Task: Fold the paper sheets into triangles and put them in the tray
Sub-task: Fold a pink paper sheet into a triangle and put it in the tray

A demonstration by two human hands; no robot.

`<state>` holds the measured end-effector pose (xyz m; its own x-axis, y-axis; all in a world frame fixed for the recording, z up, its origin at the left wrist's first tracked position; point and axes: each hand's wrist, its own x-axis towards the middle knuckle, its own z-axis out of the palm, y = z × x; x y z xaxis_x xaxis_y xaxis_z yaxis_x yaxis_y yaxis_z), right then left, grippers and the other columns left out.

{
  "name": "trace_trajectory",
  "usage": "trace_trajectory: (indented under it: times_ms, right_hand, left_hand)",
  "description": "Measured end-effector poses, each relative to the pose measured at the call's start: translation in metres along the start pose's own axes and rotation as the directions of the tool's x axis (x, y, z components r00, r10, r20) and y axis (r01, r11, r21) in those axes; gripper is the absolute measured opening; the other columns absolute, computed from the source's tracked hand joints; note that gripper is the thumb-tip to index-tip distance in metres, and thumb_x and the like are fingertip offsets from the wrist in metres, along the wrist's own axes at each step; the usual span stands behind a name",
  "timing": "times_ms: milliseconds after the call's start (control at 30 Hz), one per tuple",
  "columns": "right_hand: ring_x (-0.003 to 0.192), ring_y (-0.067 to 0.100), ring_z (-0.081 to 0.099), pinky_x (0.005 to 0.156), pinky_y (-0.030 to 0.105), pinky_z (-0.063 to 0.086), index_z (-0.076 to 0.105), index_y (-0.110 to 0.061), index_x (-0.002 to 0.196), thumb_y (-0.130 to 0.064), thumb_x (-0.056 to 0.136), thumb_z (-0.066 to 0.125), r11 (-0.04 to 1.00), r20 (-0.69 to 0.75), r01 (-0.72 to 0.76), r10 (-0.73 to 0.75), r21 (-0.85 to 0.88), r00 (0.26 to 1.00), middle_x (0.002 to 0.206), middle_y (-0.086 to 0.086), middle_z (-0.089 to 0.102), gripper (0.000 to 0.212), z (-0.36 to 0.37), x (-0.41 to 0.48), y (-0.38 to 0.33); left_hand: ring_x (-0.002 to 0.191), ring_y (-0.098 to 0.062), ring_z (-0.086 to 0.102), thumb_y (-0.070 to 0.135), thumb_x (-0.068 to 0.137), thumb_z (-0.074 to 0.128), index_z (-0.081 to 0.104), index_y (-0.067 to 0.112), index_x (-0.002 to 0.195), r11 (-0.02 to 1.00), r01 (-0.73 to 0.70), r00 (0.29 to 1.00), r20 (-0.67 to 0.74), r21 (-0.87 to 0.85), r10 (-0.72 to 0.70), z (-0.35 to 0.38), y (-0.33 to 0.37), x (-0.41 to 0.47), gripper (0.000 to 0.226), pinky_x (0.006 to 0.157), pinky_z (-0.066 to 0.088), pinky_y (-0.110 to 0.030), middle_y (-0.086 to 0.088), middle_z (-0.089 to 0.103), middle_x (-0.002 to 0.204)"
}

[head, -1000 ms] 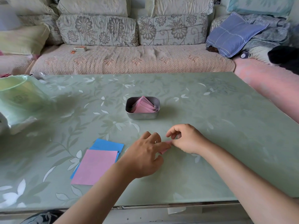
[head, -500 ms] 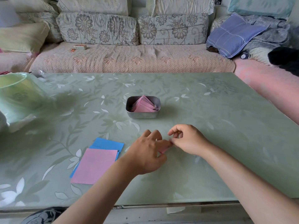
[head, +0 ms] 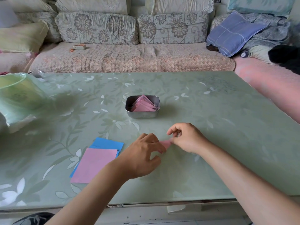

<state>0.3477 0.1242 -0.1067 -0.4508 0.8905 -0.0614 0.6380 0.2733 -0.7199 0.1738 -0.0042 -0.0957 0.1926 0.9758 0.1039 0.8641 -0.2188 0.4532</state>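
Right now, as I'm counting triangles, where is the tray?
In the head view, the metal tray sits near the centre, beyond the paper stack and to its right.

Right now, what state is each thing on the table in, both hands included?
Tray: upright, open, part full.
Triangles: pink, folded, piled in the tray.
Pink piece: folded small, held at both ends.
Sheets: flat, unfolded, pink one atop blue ones.
Left hand: fingers curled, holding the pink piece.
Right hand: pinching the pink piece's other end.
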Motion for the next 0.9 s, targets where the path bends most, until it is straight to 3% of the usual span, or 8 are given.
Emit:
trace_trajectory:
  times_ms: [133, 233, 367, 533, 667, 800, 900]
  right_hand:
    - [0.054, -0.004, 0.05, 0.053, 0.009, 0.04, 0.07, -0.032, 0.083, -0.016, 0.077, 0.078, 1.0, -0.005, 0.013, -0.013, -0.011, 1.0, 0.078, -0.011, 0.063, 0.019, 0.001, -0.001, 0.0]
    - [0.053, -0.004, 0.05, 0.052, 0.011, 0.042, 0.069, -0.032, 0.082, -0.016, 0.077, 0.077, 1.0, -0.012, 0.009, -0.01, -0.006, 1.0, 0.077, -0.011, 0.063, 0.019, 0.001, -0.001, 0.0]
    - [0.052, -0.004, 0.049, 0.052, 0.011, 0.042, 0.07, -0.032, 0.082, -0.015, 0.077, 0.077, 1.0, 0.001, 0.008, -0.008, -0.002, 1.0, 0.08, -0.01, 0.063, 0.019, 0.0, 0.0, 0.001]
    - [0.054, -0.004, 0.051, 0.055, 0.01, 0.043, 0.071, -0.031, 0.081, -0.012, 0.077, 0.077, 1.0, 0.011, 0.01, -0.01, -0.005, 1.0, 0.077, -0.011, 0.065, 0.02, -0.003, 0.001, 0.001]
    - [0.06, -0.003, 0.056, 0.067, 0.012, 0.045, 0.07, -0.031, 0.075, -0.004, 0.078, 0.072, 1.0, -0.046, 0.003, -0.002, 0.013, 0.999, 0.071, -0.011, 0.066, 0.027, -0.007, 0.002, 0.002]
    - [0.057, -0.011, 0.054, 0.059, 0.003, 0.039, 0.07, -0.031, 0.075, -0.004, 0.081, 0.064, 1.0, -0.075, 0.007, -0.008, -0.012, 0.997, 0.067, -0.014, 0.064, 0.028, -0.005, 0.001, 0.003]
    - [0.058, -0.006, 0.053, 0.057, 0.003, 0.038, 0.07, -0.031, 0.079, -0.005, 0.085, 0.057, 0.998, -0.076, 0.022, -0.026, -0.054, 0.997, 0.07, -0.014, 0.061, 0.03, -0.003, -0.002, 0.003]
  left_hand:
    - [0.109, -0.005, 0.043, 0.022, 0.086, 0.057, 0.07, 0.035, 0.113, 1.0, -0.009, 1.0, 0.004, -0.018, 0.009, -0.003, -0.001, -0.006, 0.032, 0.08, 0.027, 0.0, 0.012, 0.052, 0.116]
    - [0.11, -0.004, 0.046, 0.024, 0.086, 0.057, 0.07, 0.035, 0.114, 1.0, -0.024, 1.0, 0.008, -0.003, 0.024, -0.005, -0.001, -0.012, 0.033, 0.084, 0.032, -0.012, 0.013, 0.053, 0.119]
    - [0.108, -0.007, 0.05, 0.029, 0.089, 0.058, 0.07, 0.035, 0.116, 0.999, -0.044, 0.999, 0.009, 0.024, 0.044, -0.006, 0.0, -0.014, 0.031, 0.086, 0.035, -0.016, 0.011, 0.055, 0.12]
    - [0.098, -0.011, 0.056, 0.041, 0.093, 0.056, 0.074, 0.036, 0.104, 0.997, -0.042, 0.999, -0.03, 0.069, 0.044, -0.009, 0.004, -0.007, 0.022, 0.085, 0.046, -0.028, 0.012, 0.061, 0.113]
    - [0.089, -0.013, 0.058, 0.048, 0.093, 0.053, 0.077, 0.032, 0.094, 0.994, -0.029, 0.998, -0.047, 0.109, 0.034, -0.01, 0.006, 0.002, 0.028, 0.081, 0.043, -0.026, 0.014, 0.065, 0.109]
    - [0.087, -0.012, 0.057, 0.057, 0.092, 0.052, 0.077, 0.03, 0.093, 0.992, -0.003, 0.997, -0.072, 0.122, 0.012, -0.009, 0.004, 0.009, 0.036, 0.08, 0.041, -0.024, 0.015, 0.067, 0.105]
    - [0.089, -0.011, 0.059, 0.053, 0.091, 0.056, 0.075, 0.029, 0.092, 0.993, 0.025, 0.995, -0.101, 0.117, -0.013, -0.005, 0.002, 0.013, 0.03, 0.081, 0.045, -0.026, 0.014, 0.067, 0.102]
